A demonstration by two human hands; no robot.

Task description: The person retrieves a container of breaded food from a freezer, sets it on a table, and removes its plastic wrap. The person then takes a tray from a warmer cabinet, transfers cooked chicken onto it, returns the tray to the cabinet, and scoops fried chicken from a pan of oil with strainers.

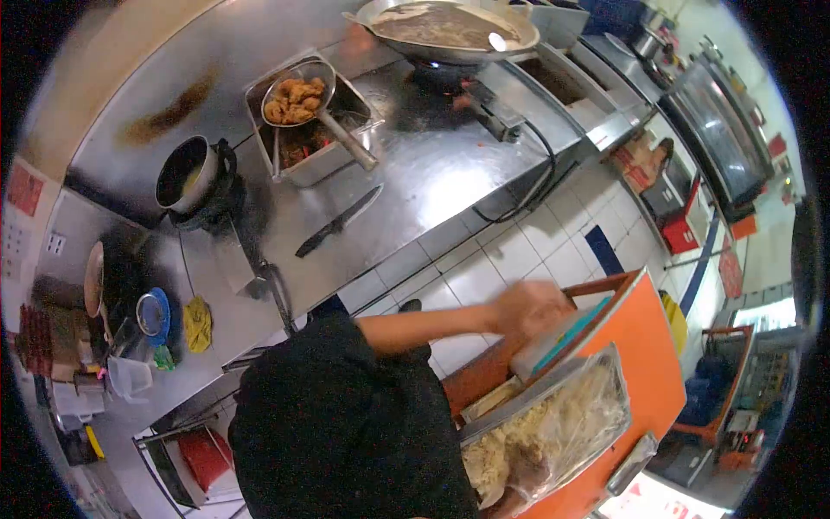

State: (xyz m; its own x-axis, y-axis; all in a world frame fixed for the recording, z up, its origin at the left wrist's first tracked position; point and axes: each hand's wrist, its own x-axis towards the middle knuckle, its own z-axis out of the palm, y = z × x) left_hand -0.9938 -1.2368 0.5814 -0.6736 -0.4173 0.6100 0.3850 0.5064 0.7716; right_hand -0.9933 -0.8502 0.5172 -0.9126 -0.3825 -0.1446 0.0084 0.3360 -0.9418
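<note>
At far left a clear plastic tub [130, 379] stands near a blue-rimmed container [153, 313], with a crumpled yellow cloth or packet [197, 325] just beside that container. Above them in the view, a dark pot [186, 177] sits tilted on a burner, a little pale stuff inside. Next along the steel surface [406, 203] comes a rectangular metal pan [322, 171]; a skimmer [350, 143] heaped with browned fried pieces [294, 102] rests across it, its handle jutting over the near edge. A knife [340, 221] lies flat near the pan, dark handle toward the left, blade pointing away. Farther right a wide wok [467, 56] holds brown liquid.

From a black sleeve [346, 415] the left forearm stretches right, and the left hand [532, 311] is over the open orange box [644, 355] — blurred, so I cannot tell whether its grip is open or closed on something. Nearest to it, inside the box, is a teal-edged piece [571, 333]. Just beside this, nearer the viewer, a metal tray [510, 400] carries pale, lumpy food [553, 432] partly under clear plastic — the right hand is out of view.
</note>
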